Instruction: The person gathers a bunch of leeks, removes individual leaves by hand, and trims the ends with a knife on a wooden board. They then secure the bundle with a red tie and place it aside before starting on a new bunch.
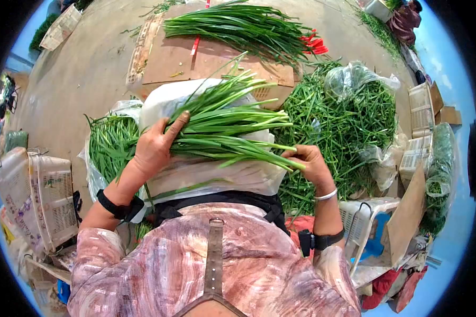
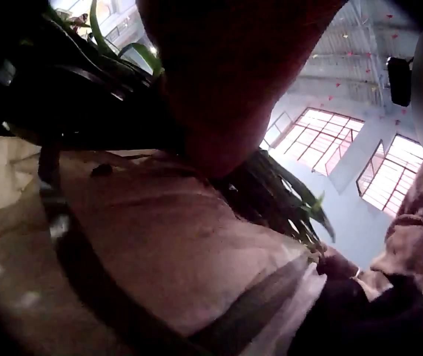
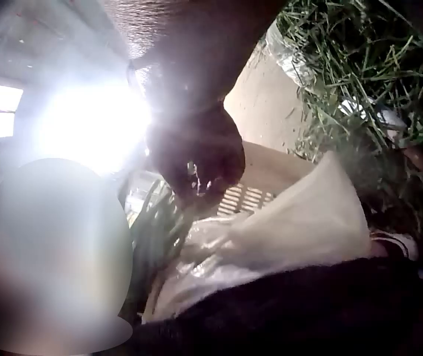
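A loose bunch of garlic chives (image 1: pixel 222 122) lies across the person's lap, leaf ends to the left and pale stem ends fanned out to the right. The left hand (image 1: pixel 157 140) grips the bunch near its leafy end, thumb over the top. At the stem ends, the right hand (image 1: pixel 309 161) pinches the tips of a few stalks. A whitish plastic sheet (image 1: pixel 211 173) covers the lap under the chives. In the left wrist view the hand is dark, with leaves (image 2: pixel 282 194) trailing past it. Glare blurs the right wrist view, where curled fingers (image 3: pixel 196 163) show above the plastic.
Ahead, a cardboard-topped crate (image 1: pixel 169 66) bears a large chive bundle (image 1: pixel 238 29) and red ties (image 1: pixel 314 43). A heap of loose green leaves (image 1: pixel 338 124) lies to the right, a bag of leaves (image 1: pixel 111 140) to the left. White plastic crates (image 1: pixel 55 198) stand at both sides.
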The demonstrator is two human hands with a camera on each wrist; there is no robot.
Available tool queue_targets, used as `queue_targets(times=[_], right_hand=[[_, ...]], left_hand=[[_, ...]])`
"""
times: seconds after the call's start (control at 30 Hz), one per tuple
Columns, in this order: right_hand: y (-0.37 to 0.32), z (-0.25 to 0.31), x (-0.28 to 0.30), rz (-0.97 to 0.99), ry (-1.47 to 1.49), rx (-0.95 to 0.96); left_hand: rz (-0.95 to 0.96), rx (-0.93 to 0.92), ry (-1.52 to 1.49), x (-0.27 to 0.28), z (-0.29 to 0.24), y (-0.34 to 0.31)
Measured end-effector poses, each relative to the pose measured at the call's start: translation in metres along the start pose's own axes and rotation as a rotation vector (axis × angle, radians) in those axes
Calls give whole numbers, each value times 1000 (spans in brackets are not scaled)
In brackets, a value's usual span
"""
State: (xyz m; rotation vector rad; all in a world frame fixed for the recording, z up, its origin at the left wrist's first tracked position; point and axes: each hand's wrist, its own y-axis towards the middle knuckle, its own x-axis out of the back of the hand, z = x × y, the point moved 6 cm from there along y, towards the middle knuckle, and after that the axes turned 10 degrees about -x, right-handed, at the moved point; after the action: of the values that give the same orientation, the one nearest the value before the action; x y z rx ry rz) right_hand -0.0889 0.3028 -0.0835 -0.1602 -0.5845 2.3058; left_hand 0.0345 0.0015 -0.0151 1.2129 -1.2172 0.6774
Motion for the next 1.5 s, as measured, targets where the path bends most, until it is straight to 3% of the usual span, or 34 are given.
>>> queue_targets(times=[0.1, 0.13, 0.17, 0.23, 0.3, 0.37, 0.43, 0.57, 0.67, 0.7, 0.77, 0.87, 0.97, 1.17, 1.23, 1.3, 1.37, 1.5], right_hand=[[6, 2, 20, 29, -258, 68], [3, 12, 28, -27, -409, -35], [1, 27, 38, -177, -684, 86], [-8, 57, 48, -512, -726, 204], [-2, 70, 28, -406, -665, 179], [4, 83, -16, -288, -725, 473], [2, 67, -61, -140, -1029, 549], [-20, 71, -66, -103, -845, 580], [-8, 66, -34, -144, -587, 394], [-4, 67, -27, -260, -573, 348], [5, 77, -26, -467, -726, 505], [19, 84, -43, -607, -949, 604], [21, 82, -47, -609, -884, 750], [-2, 101, -40, -561, -706, 807], [13, 84, -32, -355, -459, 482], [18, 75, -27, -334, -429, 500], [24, 62, -21, -274, -160, 436], [36, 55, -20, -288, -169, 359]], left_hand=[[-35, 1, -5, 1, 3, 1], [-32, -27, 14, -1, 4, 0], [-27, -54, 32, -2, 5, 0], [-2, -54, 32, -1, 6, 1], [25, -59, 28, -3, 6, 0], [10, -73, 51, -4, 7, 1], [-26, -61, 43, -4, 10, 0], [-134, -52, 38, -1, 16, -8], [-107, -49, 49, -2, 12, -4], [-115, -48, 49, -1, 13, -3], [-61, -83, 69, -2, 12, -3], [-27, -81, 68, -2, 12, -2], [-34, -57, -5, 3, 15, 1], [-48, -2, -114, -6, 26, -6], [-42, 20, -140, -8, 28, -5], [-10, 7, -115, -7, 27, -2], [34, -1, -94, -7, 26, -5], [163, 17, -98, -13, 27, -2]])
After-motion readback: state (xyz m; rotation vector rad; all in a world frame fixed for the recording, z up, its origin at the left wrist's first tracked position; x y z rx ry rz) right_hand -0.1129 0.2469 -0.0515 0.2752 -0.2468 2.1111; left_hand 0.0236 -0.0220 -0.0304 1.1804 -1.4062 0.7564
